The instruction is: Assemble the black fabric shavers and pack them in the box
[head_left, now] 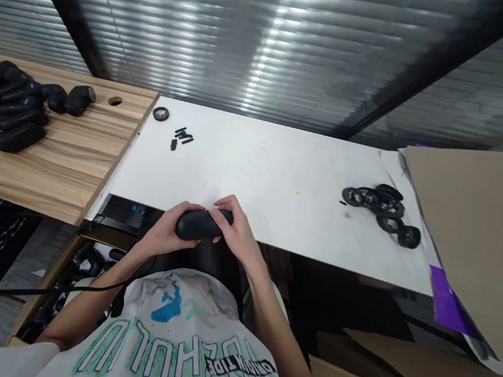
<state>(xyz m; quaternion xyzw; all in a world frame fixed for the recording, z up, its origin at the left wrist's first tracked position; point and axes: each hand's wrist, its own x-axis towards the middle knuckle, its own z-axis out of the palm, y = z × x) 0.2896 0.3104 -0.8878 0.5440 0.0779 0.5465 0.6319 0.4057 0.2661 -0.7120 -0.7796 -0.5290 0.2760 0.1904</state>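
White-topped bench (253,176) beside wood desk (67,176): we clamp black oblong moulded piece (203,224) in both hands at bench's front edge, fingers closed round it. Left hand (162,232) wraps one end, right hand (239,230) other. Black rings (381,209) piled well to right; similar oblong pieces (16,108) heaped on desk.
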